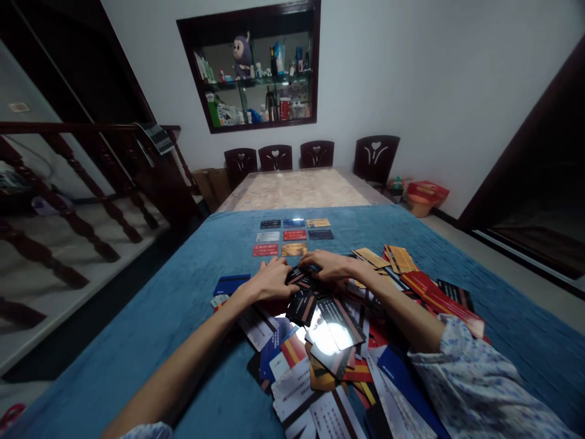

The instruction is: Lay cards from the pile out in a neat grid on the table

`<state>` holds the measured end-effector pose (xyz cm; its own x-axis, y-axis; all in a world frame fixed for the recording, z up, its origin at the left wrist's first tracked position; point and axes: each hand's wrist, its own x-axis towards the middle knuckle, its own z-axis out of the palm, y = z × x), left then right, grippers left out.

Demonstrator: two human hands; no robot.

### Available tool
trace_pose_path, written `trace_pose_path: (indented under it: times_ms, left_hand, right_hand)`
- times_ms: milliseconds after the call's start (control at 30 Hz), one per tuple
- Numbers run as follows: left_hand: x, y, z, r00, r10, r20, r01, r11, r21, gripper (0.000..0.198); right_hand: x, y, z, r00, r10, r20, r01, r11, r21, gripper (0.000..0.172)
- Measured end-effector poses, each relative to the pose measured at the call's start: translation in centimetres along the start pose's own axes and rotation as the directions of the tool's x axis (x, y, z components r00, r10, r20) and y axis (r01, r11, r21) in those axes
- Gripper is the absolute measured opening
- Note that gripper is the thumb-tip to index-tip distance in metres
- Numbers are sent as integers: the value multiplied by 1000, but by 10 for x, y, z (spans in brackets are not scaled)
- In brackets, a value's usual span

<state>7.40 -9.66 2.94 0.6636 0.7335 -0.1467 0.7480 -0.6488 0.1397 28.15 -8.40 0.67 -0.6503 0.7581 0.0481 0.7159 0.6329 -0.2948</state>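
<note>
A loose pile of bank-type cards, with a white card near its front, spreads over the blue cloth. At its far edge, my left hand has its fingers and thumb closed round the left side of some black cards. From the right, my right hand bends its fingers down on the same black cards. Its fingertips are partly hidden. Another black card lies just below the hands. Beyond them, several cards lie flat in rows, including a red card and a gold card nearest my fingers.
A blue card lies left of the pile. Yellow cards and red cards spread to the right. The bare tabletop continues past the cloth, with dark chairs behind. A wooden railing runs along the left.
</note>
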Motion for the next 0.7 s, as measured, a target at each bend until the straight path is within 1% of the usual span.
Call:
trace_pose_path:
  times_ms: [100,267,433,533,700]
  left_hand:
    - [-1,1,-3,1000,-5,15,5,1000,-5,39]
    - [-3,-1,-6,1000,13,17,-13,1000,-22,31]
    - [-2,-10,-5,996,88,-2,-88,996,-32,25]
    - [-1,-15,-6,990,138,-7,-139,990,-36,23]
    - [1,-26,-7,981,194,-20,-194,970,-148,24]
  right_hand:
    - [-5,3,1,999,-34,5,33,997,66,49]
    - [-8,1,-1,1000,-26,-4,26,993,119,45]
    - [-10,-2,-3,1000,0,7,-1,993,118,42]
    - [-10,-2,-4,1000,-14,16,12,992,127,42]
    - [-9,-2,-4,999,-37,10,35,986,166,37]
